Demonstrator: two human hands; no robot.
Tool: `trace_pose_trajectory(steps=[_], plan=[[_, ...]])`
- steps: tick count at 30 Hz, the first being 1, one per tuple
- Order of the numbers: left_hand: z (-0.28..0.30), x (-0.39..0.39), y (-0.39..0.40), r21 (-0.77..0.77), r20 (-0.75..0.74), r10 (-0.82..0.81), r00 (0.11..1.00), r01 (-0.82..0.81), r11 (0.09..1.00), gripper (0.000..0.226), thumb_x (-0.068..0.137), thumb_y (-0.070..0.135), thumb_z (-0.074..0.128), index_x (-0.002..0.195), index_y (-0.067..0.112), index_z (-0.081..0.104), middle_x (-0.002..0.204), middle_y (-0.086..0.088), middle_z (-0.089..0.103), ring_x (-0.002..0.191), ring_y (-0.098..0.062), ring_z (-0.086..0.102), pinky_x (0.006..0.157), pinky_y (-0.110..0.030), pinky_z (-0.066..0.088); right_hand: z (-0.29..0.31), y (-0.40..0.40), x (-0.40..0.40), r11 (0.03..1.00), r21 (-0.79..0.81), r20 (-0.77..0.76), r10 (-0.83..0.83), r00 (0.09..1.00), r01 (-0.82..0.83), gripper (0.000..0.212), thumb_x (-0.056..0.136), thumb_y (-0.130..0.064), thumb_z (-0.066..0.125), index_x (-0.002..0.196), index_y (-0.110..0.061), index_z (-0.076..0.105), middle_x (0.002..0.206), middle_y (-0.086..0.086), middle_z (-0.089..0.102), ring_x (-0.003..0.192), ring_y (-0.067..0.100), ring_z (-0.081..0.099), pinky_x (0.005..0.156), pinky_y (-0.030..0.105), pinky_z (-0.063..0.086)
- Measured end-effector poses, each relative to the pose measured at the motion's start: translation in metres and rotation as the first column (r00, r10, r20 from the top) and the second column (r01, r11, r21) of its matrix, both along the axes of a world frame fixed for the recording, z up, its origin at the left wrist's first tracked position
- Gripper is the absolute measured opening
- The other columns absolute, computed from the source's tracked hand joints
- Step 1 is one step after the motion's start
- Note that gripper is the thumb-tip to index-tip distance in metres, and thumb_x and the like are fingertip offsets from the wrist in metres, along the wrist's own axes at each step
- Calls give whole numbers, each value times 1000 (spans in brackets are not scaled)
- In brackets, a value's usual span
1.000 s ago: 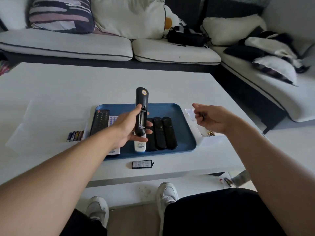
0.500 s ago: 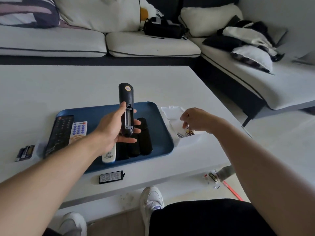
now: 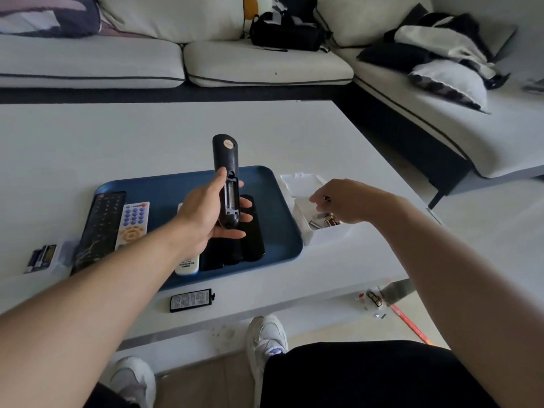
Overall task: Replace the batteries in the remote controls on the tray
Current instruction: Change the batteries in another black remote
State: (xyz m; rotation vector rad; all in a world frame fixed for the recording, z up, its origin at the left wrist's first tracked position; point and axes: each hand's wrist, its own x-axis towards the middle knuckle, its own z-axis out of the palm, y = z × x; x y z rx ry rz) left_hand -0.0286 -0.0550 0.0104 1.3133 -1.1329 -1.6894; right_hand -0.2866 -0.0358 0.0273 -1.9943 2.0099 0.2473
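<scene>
Left hand (image 3: 203, 219) grips black remote (image 3: 225, 172) – battery bay open – above blue tray (image 3: 276, 207). Right hand (image 3: 350, 201), fingers curled, over white battery box (image 3: 303, 184) at tray's right edge; hold unclear.

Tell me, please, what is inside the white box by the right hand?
A few loose batteries lie at the near end of the white box. The right hand reaches in over them and covers whatever lies beneath it.

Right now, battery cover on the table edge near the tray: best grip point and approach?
The battery cover lies flat on the white table, apart from the blue tray, long axis left-right. Probably best to come from above and pinch across its short width, on the long edges at mid-length. It is thin, so the faces offer no purchase.
</scene>
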Motion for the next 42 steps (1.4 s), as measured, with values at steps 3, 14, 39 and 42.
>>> trace_pose_trajectory(steps=[3, 14, 39, 42], plan=[[0, 0, 3, 2, -2, -3, 1000, 3, 1000, 51, 105, 54, 38, 123, 16, 66, 89, -10, 73, 68, -22, 72, 46, -33, 56, 5, -1, -4, 998, -23, 2, -57, 998, 57, 26, 101, -11, 47, 96, -26, 67, 96, -14, 57, 101, 22, 57, 72, 23, 41], [3, 3, 11, 18, -10, -9, 1000, 9, 1000, 51, 104, 55, 40, 121, 16, 66, 87, -8, 73, 66, -21, 71, 47, -32, 56, -18, 3, 16, 954, -233, -412, -272, 870, 188, 15, 85, -16, 63, 89, -22, 50, 75, -4, 46, 77, 22, 54, 69, 28, 40], [35, 87, 54, -54, -1, -110, 994, 110, 992, 47, 102, 55, 43, 126, 19, 62, 101, -15, 72, 80, -31, 74, 58, -40, 58, 66, 45, 173, 986, -71, 909, 3, 417, 148, 28, 88, -25, 75, 113, -28, 62, 91, 3, 78, 46, 14, 29, 48, 27, 24], [38, 99, 57, -22, -57, -96, 994, 95, 995, 50, 104, 52, 43, 125, 12, 63, 102, -16, 68, 79, -30, 71, 60, -42, 58, 62, 46, 190, 975, -117, 898, 22, 440, 190, 26, 85, -32, 78, 106, -28, 64, 70, -2, 65, 48, 16, 30, 46, 26, 26]])
